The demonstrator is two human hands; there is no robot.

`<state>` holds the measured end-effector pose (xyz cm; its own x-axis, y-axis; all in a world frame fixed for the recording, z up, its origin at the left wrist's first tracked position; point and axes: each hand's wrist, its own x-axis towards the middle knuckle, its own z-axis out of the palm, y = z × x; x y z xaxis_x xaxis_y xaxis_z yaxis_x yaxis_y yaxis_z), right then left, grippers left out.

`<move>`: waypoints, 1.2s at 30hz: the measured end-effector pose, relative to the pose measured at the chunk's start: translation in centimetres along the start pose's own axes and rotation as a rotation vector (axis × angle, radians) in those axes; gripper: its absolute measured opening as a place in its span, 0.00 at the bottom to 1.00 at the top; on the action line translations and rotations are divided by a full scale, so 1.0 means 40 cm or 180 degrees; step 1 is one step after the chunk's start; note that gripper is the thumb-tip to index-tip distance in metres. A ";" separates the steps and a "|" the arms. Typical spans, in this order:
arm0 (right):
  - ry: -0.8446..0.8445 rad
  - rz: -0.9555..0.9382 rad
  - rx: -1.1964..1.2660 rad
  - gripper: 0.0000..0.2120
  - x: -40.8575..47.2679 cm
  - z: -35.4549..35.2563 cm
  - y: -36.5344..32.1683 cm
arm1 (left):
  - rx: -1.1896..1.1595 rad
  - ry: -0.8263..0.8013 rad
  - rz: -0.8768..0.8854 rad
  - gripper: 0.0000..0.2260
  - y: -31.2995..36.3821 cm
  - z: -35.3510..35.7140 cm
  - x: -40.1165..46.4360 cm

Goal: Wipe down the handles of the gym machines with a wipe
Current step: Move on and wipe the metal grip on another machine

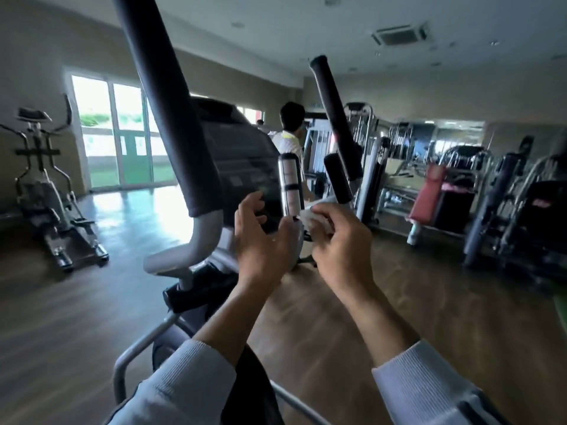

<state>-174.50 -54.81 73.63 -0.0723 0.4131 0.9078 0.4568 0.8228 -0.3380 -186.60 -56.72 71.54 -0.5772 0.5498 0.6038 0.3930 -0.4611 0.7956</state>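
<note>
Counting two foam handles, one chrome grip, we pinch one wipe in our right hand; left hand released.

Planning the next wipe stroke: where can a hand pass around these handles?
Open gap between the long left handle and the chrome grip, though the console backs it. Crowded at the right: chrome grip, short black grip, wipe, both hands.

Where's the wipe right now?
In the head view, just right of centre: the white wipe is pinched in the right hand, beside the silver sensor grip of the elliptical machine, near the left hand.
</note>
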 end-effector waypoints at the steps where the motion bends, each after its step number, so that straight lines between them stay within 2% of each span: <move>1: -0.0054 -0.0064 -0.0022 0.04 0.019 0.010 -0.002 | -0.0083 -0.0071 -0.0180 0.30 -0.005 0.006 0.010; 4: -0.0253 -0.0089 -0.0185 0.08 0.072 0.043 -0.004 | -0.0470 -0.0470 -0.0467 0.36 -0.039 0.024 0.015; 8: -0.0488 0.0068 -0.0478 0.09 0.128 0.079 -0.009 | -0.0786 -0.0957 -0.0491 0.34 -0.094 0.060 0.012; 11: -0.0731 -0.0073 -0.0687 0.10 0.142 0.080 -0.015 | -0.0870 -0.1072 -0.0314 0.29 -0.110 0.076 0.015; 17: -0.1127 -0.0493 -0.1451 0.09 0.057 0.065 -0.037 | -0.1119 -0.1286 -0.0188 0.34 -0.127 0.058 0.028; 21: -0.0992 -0.0391 -0.1626 0.08 0.141 0.063 -0.051 | -0.1360 -0.1392 -0.0257 0.29 -0.109 0.055 0.035; 23: -0.0869 -0.0448 -0.1581 0.08 0.182 0.053 -0.046 | -0.1645 -0.1475 -0.0350 0.30 -0.133 0.071 0.041; 26: -0.1223 -0.0636 -0.1761 0.06 0.146 0.036 -0.048 | -0.1553 -0.1424 -0.0312 0.33 -0.167 0.090 0.040; 28: -0.1427 -0.0777 -0.1982 0.03 0.099 0.032 -0.063 | -0.1569 -0.1463 -0.0174 0.32 -0.170 0.096 0.040; 30: -0.1386 -0.0814 -0.1934 0.03 0.100 0.037 -0.069 | -0.1496 -0.1501 -0.0082 0.29 -0.166 0.098 0.044; 36: -0.0758 -0.0686 -0.1643 0.07 0.246 0.094 -0.052 | -0.2105 -0.1628 -0.0450 0.34 -0.177 0.106 0.046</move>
<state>-179.51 -50.98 82.34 -0.3801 0.3831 0.8419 0.7764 0.6268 0.0654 -187.39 -49.49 67.24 -0.1320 0.8068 0.5758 -0.2501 -0.5892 0.7683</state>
